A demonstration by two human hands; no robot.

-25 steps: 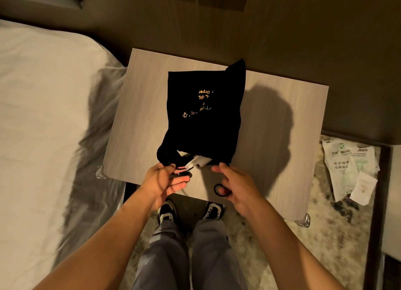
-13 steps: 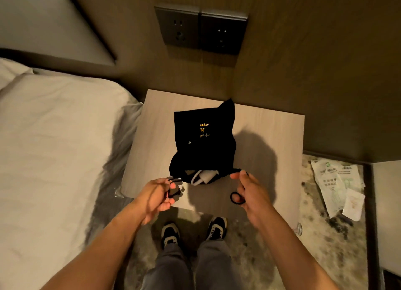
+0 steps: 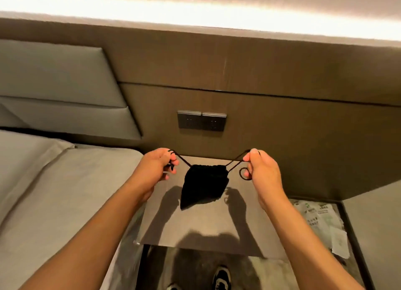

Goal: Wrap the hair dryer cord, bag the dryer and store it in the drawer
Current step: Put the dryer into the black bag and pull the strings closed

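Black drawstring bag (image 3: 204, 186) hangs above the nightstand (image 3: 208, 231), mouth cinched, w/ left hand (image 3: 155, 170) & right hand (image 3: 261, 173) each pinching a cord (image 3: 235, 162); best pull evenly outward so it shuts fully before drawer storage.

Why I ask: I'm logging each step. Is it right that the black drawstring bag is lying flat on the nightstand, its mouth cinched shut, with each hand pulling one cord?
Not quite. The head view shows the black drawstring bag hanging in the air above the nightstand, not lying flat on it. The rest holds: its mouth is cinched shut, and the left hand and right hand each pull one cord.
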